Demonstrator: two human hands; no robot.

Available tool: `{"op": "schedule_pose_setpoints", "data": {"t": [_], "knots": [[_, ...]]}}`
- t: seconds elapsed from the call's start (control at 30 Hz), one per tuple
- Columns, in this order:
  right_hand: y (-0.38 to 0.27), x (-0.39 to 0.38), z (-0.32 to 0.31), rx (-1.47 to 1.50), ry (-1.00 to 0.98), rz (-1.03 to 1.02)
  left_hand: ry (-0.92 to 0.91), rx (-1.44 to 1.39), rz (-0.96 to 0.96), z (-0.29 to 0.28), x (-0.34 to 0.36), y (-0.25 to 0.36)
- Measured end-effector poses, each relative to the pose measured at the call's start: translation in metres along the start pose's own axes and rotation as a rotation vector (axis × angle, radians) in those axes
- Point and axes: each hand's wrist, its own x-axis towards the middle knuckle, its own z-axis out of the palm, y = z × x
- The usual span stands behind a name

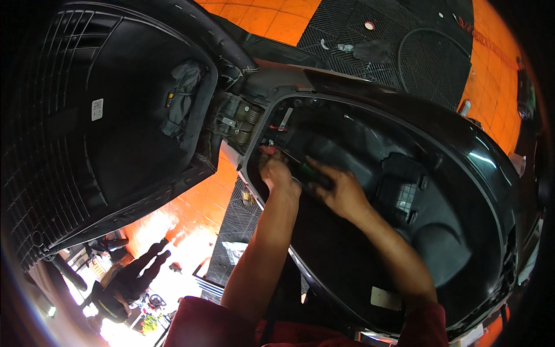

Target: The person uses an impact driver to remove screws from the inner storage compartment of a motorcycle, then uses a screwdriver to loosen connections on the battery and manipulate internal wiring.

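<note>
Both my arms reach into the black storage bin [341,243] of a scooter whose seat [133,63] is tipped up at the left. In my right hand [347,194] is a screwdriver [312,173] with a dark, partly green handle; its thin shaft points up and left. My left hand [277,172] is closed at the bin's front end, its fingers against a small red piece [267,150] that looks like a battery terminal cover. Shiny metal bits show just above that piece. The screwdriver's tip is hard to make out beside my left fingers.
The seat's sprung hinge [237,120] lies left of the bin. A dark folded cloth or pouch [185,95] is tucked under the seat. Black mats [370,69] and orange tiles [277,17] make up the floor. Another person [130,283] stands at lower left.
</note>
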Motion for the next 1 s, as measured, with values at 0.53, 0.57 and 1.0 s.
{"op": "schedule_pose_setpoints", "data": {"t": [0.53,0.57,1.0], "knots": [[-0.002,0.030,-0.019,0.007,-0.117,-0.007,0.069,-0.225,0.025,0.006,0.025,-0.019],[-0.005,0.031,-0.021,-0.015,-0.117,-0.027,0.053,-0.249,0.032,0.003,0.027,-0.021],[-0.003,0.000,0.026,-0.505,0.042,-0.187,-0.130,0.068,-0.332,-0.023,-0.014,0.000]]}}
